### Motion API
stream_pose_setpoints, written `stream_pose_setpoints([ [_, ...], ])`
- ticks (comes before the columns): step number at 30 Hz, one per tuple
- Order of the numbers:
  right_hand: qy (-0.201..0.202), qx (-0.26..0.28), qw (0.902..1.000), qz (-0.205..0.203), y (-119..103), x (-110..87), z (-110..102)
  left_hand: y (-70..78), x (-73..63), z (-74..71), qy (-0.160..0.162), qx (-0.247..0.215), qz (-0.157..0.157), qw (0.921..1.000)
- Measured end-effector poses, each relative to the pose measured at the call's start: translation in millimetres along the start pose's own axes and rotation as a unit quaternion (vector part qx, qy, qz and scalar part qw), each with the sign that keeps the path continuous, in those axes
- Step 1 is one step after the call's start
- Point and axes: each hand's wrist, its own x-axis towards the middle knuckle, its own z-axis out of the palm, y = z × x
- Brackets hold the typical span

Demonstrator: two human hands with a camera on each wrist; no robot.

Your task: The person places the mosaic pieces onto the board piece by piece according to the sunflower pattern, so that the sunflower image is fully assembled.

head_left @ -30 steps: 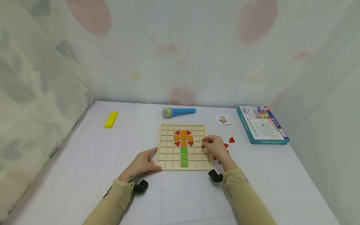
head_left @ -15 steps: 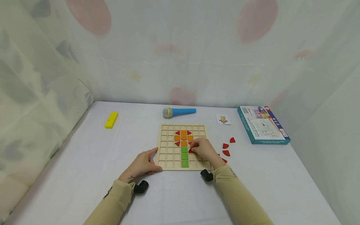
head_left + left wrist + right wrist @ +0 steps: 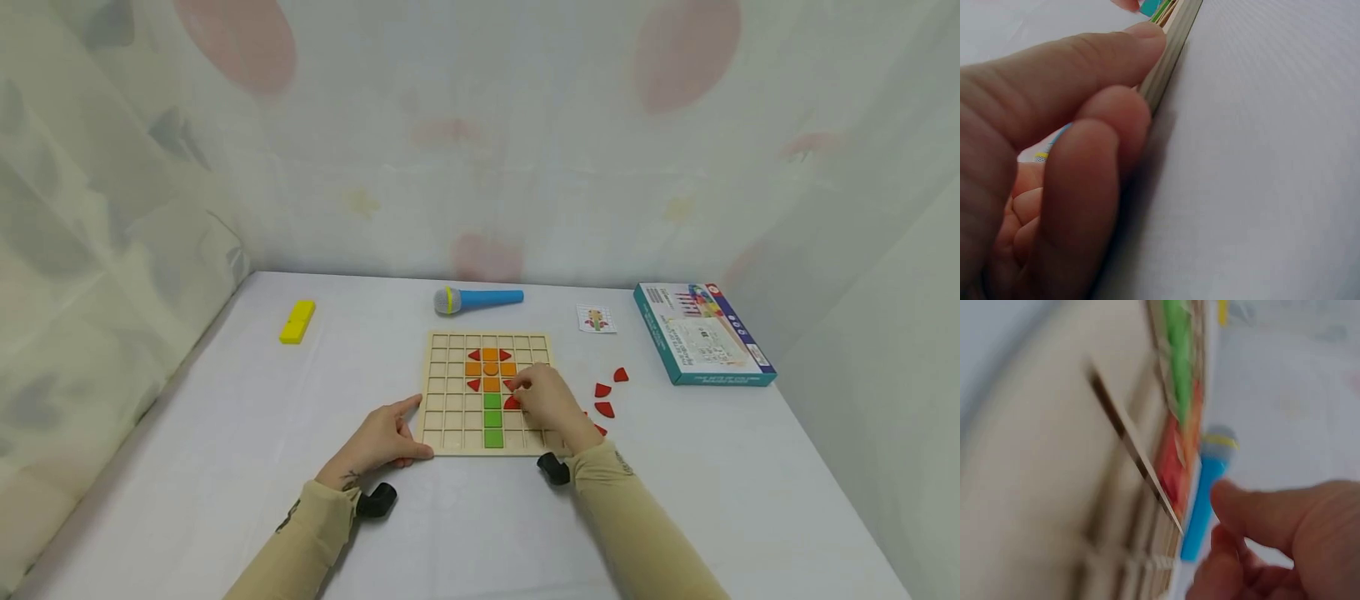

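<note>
A wooden grid board (image 3: 453,421) lies on the table with orange and green square tiles, an orange round piece and several small red pieces in its cells. My left hand (image 3: 378,435) holds the board's near left corner, thumb at the front edge and index finger along the left side. In the left wrist view the thumb (image 3: 1104,56) touches the board's rim (image 3: 1175,53). My right hand (image 3: 551,400) is over the board's right part, its fingertips beside a red quarter-round piece (image 3: 512,403) right of the top green tile. The right wrist view shows nothing between thumb and fingers (image 3: 1229,519).
Several loose red pieces (image 3: 604,409) lie right of the board. Behind them are a small pattern card (image 3: 596,318) and a game box (image 3: 705,333). A blue toy microphone (image 3: 480,300) lies beyond the board, and a yellow block (image 3: 297,322) at the far left.
My right hand has moved left from the board's right edge with a red piece, which now sits beside the top green tile, the fingers slightly back from it. My left hand stays put.
</note>
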Motion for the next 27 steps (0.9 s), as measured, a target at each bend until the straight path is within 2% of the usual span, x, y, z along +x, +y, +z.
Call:
stream_pose_setpoints([
  [3,0.058,0.002,0.9969,0.053,12.9,-0.7,-23.3,0.3,0.0,0.1,0.0,0.002,0.0,1.0],
  [6,0.098,-0.02,0.9891,0.108,38.4,2.4,-47.8,-0.2,0.5,0.1,0.001,0.005,-0.002,1.0],
  [9,0.089,-0.039,0.9817,0.164,66.2,5.2,-67.3,-0.7,0.8,0.1,0.004,0.006,-0.005,1.0],
  [11,0.063,-0.048,0.9792,0.187,82.2,5.7,-76.1,-0.7,0.2,0.2,0.006,0.005,-0.006,0.9999],
  [14,0.022,-0.044,0.9789,0.198,100.4,5.1,-82.4,-0.9,-0.1,0.6,0.008,0.004,-0.011,0.9999],
  [17,-0.003,-0.044,0.9811,0.188,109.9,3.7,-82.5,-0.3,-0.6,0.6,0.008,0.004,-0.011,0.9999],
  [21,-0.001,-0.051,0.9826,0.179,113.6,1.7,-79.5,1.0,-0.9,0.6,0.008,0.0,-0.011,0.9999],
  [27,0.026,0.001,0.9788,0.203,110.3,-2.0,-79.6,0.8,-1.0,0.7,0.008,0.001,-0.007,0.9999],
])
